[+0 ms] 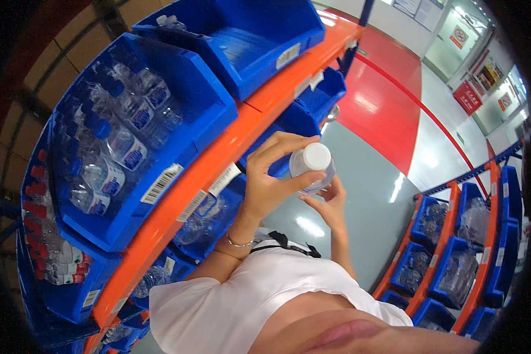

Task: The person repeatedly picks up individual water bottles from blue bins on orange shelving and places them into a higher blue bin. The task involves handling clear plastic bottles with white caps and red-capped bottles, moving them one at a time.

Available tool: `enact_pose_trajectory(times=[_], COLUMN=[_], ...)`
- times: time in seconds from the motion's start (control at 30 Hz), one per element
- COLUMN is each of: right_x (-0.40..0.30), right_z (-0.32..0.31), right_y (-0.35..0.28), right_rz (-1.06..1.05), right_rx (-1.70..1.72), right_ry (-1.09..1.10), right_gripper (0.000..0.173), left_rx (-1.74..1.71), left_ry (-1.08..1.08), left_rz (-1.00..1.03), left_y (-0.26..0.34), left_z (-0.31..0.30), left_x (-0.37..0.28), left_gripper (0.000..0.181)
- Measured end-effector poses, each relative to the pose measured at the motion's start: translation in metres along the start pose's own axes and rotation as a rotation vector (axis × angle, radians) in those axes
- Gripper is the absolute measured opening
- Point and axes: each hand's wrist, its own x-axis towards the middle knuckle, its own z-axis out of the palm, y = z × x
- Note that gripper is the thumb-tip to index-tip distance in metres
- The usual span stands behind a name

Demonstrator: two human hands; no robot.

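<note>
A clear plastic bottle with a white cap (317,156) is in front of me, its cap end towards the camera. My left hand (272,170) wraps around its upper part, with the thumb on the near side and the fingers over the far side. At the bottle's lower end, my right hand (329,205) has its fingertips against it; part of that contact is hidden. To the left, a blue plastic bin (208,104) holds several clear bottles (124,148) with blue caps and printed labels.
An orange shelf beam (194,181) with barcode labels runs diagonally beside my left arm. Another blue bin (106,267) contains red-capped bottles (37,221). Lower bins (223,225) hold clear plastic items. At right stands a second rack (442,239) with blue bins. Grey floor (358,177) meets red floor (380,115).
</note>
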Motion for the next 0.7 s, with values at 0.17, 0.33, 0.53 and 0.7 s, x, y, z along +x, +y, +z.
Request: enact_pose_trajectory(times=[0.17,0.33,0.53,0.7], right_x=[0.021,0.063,0.149,0.229], right_z=[0.020,0.010,-0.016,-0.049], right_y=[0.031,0.049,0.056,0.044], right_rz=[0.045,0.136,0.069,0.089], right_rx=[0.074,0.132,0.075,0.180], right_ry=[-0.021,-0.149,-0.310,-0.569], right_gripper=[0.064,0.063,0.065,0.066], left_rx=[0.104,0.135,0.305,0.399], left_ry=[0.024,0.078,0.172,0.382], left_rz=[0.000,-0.054,-0.028,0.034], left_y=[-0.038,-0.059,-0.084,-0.106], left_z=[-0.020,-0.020,-0.004,0.020], left_x=[0.018,0.039,0.076,0.120], left_gripper=[0.050,0.049,0.050,0.052])
